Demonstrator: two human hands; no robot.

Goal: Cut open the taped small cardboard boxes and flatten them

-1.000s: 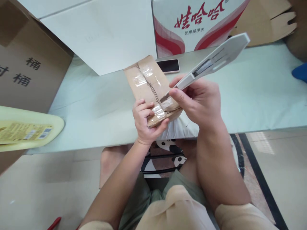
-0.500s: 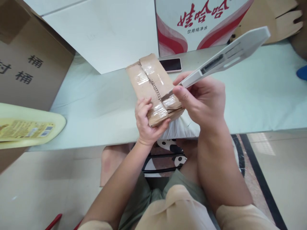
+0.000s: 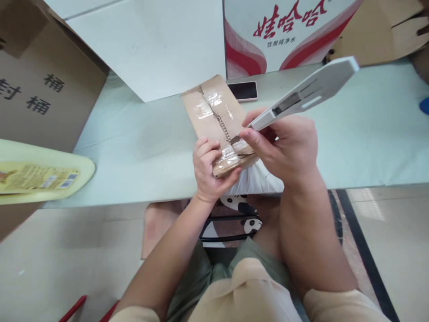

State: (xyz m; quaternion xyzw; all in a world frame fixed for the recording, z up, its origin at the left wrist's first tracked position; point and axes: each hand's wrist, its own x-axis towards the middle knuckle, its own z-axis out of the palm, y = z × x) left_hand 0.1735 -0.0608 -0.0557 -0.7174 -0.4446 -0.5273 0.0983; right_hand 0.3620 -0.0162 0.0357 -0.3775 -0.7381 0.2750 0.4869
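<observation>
A small brown cardboard parcel [image 3: 214, 114], sealed with clear tape, stands tilted on the pale green table [image 3: 140, 147] near its front edge. My left hand [image 3: 209, 167] is closed round the parcel's near corner. My right hand [image 3: 284, 145] grips a long grey utility knife [image 3: 304, 94]. The knife's tip touches the taped seam along the top of the parcel, where a jagged cut line shows. Its handle points up and to the right.
A phone [image 3: 246, 90] lies face up behind the parcel. A white box [image 3: 150, 42] and a red-and-white printed carton [image 3: 284, 31] stand at the back. A brown carton [image 3: 36, 76] is at the left, with a yellow-green board [image 3: 40, 176] below it. My knees are under the table edge.
The knife handle swung slightly, and the blade tip has moved a little nearer along the seam. Both hands and the parcel have shifted a little to the right in view.
</observation>
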